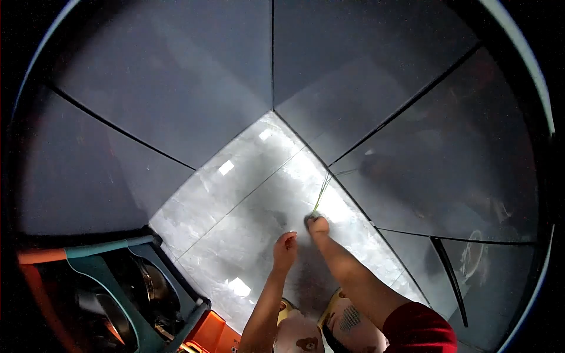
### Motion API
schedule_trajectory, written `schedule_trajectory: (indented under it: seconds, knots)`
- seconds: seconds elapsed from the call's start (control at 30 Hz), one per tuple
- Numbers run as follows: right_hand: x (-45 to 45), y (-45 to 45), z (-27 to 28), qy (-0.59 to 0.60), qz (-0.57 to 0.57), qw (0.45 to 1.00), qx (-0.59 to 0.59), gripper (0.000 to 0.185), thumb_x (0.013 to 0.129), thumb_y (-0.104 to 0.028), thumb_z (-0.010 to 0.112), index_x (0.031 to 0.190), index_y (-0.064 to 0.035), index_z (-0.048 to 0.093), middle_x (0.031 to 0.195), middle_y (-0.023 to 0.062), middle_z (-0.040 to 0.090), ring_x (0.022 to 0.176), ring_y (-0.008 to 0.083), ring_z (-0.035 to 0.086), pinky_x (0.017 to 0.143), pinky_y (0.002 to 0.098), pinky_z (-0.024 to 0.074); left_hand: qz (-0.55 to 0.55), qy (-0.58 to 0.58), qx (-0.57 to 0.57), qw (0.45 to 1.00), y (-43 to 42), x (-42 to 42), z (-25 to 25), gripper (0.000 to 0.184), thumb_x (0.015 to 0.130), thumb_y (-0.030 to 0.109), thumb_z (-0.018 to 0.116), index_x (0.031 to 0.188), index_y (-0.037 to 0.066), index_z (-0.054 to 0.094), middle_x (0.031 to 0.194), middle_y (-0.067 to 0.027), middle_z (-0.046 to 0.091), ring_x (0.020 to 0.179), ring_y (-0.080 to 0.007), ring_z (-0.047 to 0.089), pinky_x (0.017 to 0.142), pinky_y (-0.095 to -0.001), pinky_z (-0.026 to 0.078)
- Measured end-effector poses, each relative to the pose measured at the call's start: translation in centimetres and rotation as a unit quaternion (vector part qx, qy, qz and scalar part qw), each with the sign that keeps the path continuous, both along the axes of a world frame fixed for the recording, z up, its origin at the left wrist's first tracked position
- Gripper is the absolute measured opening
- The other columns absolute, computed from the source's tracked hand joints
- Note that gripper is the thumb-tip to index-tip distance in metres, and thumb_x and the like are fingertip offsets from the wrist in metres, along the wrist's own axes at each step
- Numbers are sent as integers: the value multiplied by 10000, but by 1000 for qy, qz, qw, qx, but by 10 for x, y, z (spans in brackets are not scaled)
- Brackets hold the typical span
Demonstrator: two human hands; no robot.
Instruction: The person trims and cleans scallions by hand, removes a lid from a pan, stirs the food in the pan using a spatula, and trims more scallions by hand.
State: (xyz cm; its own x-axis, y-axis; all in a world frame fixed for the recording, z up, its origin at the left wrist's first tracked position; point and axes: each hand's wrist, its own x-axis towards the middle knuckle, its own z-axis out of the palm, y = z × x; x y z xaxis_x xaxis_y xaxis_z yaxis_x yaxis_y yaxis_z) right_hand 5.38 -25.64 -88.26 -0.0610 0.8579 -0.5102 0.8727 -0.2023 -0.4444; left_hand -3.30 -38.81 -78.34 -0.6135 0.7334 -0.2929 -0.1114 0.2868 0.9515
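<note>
My right hand (318, 225) is closed around the lower end of a bunch of thin green stalks (321, 194). The stalks point up and away, their tips near the dark edge where floor and wall meet. Beside it on the left, my left hand (286, 246) is raised over the pale floor with its fingers curled; whether anything is between them is too small to make out. The two hands are apart.
Dark grey wall panels meet the shiny marbled floor (223, 203) in a corner ahead. A rack (109, 288) with metal pots stands at the lower left, beside an orange container (213, 334). A black strip (450, 282) leans at the right. My knees are below.
</note>
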Motion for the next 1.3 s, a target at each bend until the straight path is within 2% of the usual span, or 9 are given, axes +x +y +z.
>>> schedule_trajectory:
  seconds: [0.23, 0.57, 0.7, 0.8, 0.93, 0.97, 1.1, 1.17, 1.3]
  knots:
    - [3, -3, 37, 4, 3, 999, -47, 334, 675, -307, 640, 814, -4, 663, 849, 198, 642, 814, 316, 625, 756, 363, 483, -9, 33, 27, 999, -3, 1, 54, 132, 835, 34, 535, 948, 48, 601, 754, -12, 585, 636, -78, 508, 599, -208, 415]
    - [-13, 12, -17, -67, -46, 997, 8, 311, 713, -332, 631, 809, -38, 667, 865, 161, 647, 832, 322, 617, 763, 391, 479, -19, 34, -2, 999, 15, -27, -22, 153, 818, 17, 543, 955, 30, 607, 796, -41, 621, 707, -101, 552, 657, -232, 438]
    - [-10, 5, 32, -27, -45, 999, -14, 283, 692, -307, 629, 772, -37, 661, 815, 160, 647, 790, 318, 623, 731, 382, 485, 7, -4, 10, 1000, 14, -24, -5, 159, 804, 16, 571, 956, 34, 616, 792, -41, 624, 700, -104, 554, 651, -243, 448]
    - [-9, -17, 65, 43, -41, 994, 87, 238, 689, -258, 634, 728, -24, 645, 755, 144, 650, 719, 306, 630, 661, 358, 489, 49, -24, 19, 998, 16, -14, 45, 138, 820, 60, 570, 946, 29, 618, 768, -49, 621, 675, -113, 550, 635, -255, 449]
    - [-3, -55, 207, 322, -42, 941, 93, 108, 725, -119, 636, 760, -18, 615, 682, 131, 630, 603, 210, 620, 570, 295, 476, 23, 47, -54, 997, 22, 2, 132, 210, 859, 195, 553, 932, 6, 606, 751, -78, 620, 654, -134, 545, 638, -277, 445]
    - [-2, -59, 254, 307, -14, 946, 107, 90, 727, -98, 630, 759, -16, 607, 682, 122, 630, 595, 196, 617, 564, 285, 476, 9, -18, -84, 996, 27, 3, 180, 307, 870, 287, 538, 955, -2, 598, 761, -99, 623, 657, -151, 555, 641, -297, 442]
    - [9, -70, 432, 244, 125, 938, 213, 65, 720, -55, 630, 760, -22, 589, 696, 98, 626, 586, 191, 617, 550, 277, 482, 62, -59, -9, 996, 39, 5, 313, 298, 850, 214, 607, 1025, -27, 606, 826, -8, 619, 711, -74, 523, 665, -214, 426]
    - [23, -70, 495, 238, 188, 915, 265, 85, 699, -62, 647, 755, -40, 586, 724, 91, 625, 608, 222, 623, 536, 296, 487, 51, -145, 55, 987, 44, -2, 385, 290, 853, 192, 601, 1038, -32, 599, 867, -36, 634, 754, -91, 559, 700, -224, 444]
    - [39, -78, 607, 226, 147, 924, 270, 96, 695, -69, 655, 746, -52, 575, 716, 80, 625, 615, 219, 623, 554, 309, 486, 37, -274, 94, 956, 50, -17, 522, 277, 865, 163, 574, 1090, 2, 574, 902, -76, 652, 837, -125, 610, 755, -253, 464]
